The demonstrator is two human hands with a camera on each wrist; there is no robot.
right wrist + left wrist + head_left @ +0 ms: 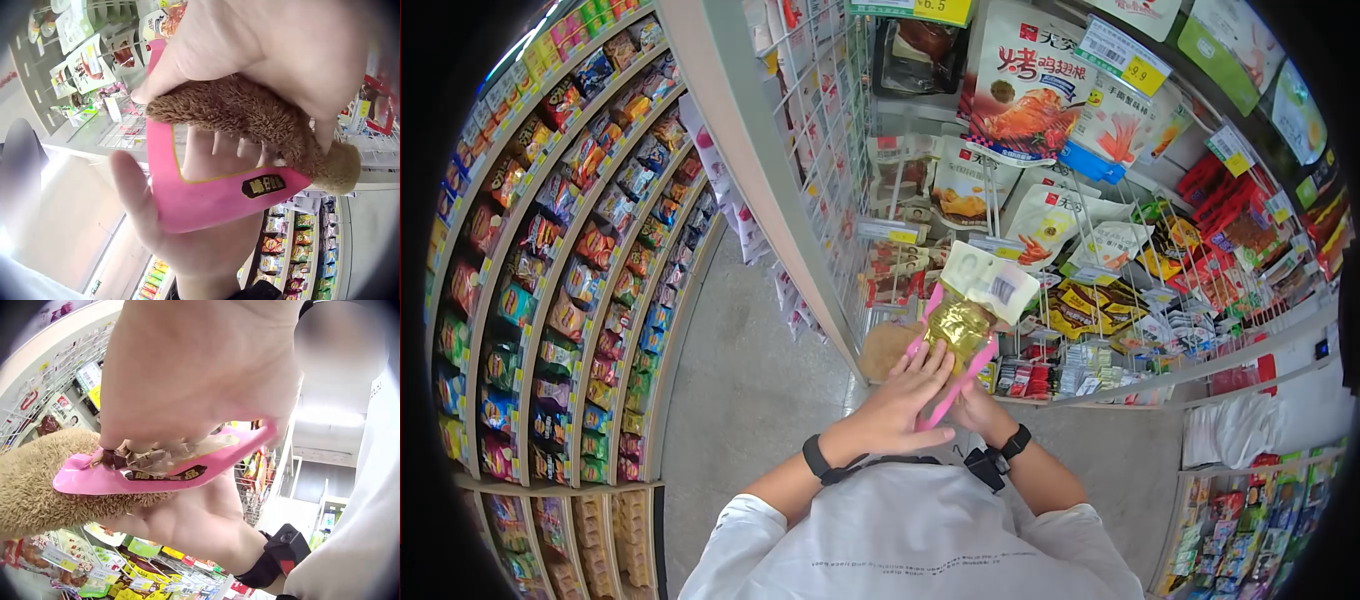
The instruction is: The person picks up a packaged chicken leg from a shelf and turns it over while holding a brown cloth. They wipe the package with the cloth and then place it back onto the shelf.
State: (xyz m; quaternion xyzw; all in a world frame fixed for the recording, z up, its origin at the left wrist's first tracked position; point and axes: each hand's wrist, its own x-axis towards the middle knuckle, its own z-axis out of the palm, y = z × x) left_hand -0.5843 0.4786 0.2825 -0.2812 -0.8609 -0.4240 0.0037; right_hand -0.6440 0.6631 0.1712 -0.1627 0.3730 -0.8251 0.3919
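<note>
A pink-edged snack packet (958,325) with a see-through front and gold-foil contents is in front of the person in the head view. The left hand (915,390) lies across it with fingers extended, thumb apart. In the left wrist view, the packet (156,478) is tilted between the two hands, its dark label showing. A fluffy brown cloth (244,112) is in the right hand (269,50), behind the packet. That hand's fingers curl over the cloth. One end of the cloth (890,350) sticks out left of the packet in the head view.
A wire-grid rack (825,130) bears hanging packets and price tags, including a large chicken packet (1025,90). Tall snack shelves (570,260) line the left across a grey floor (730,300). More small packets (1230,540) stand at the lower right.
</note>
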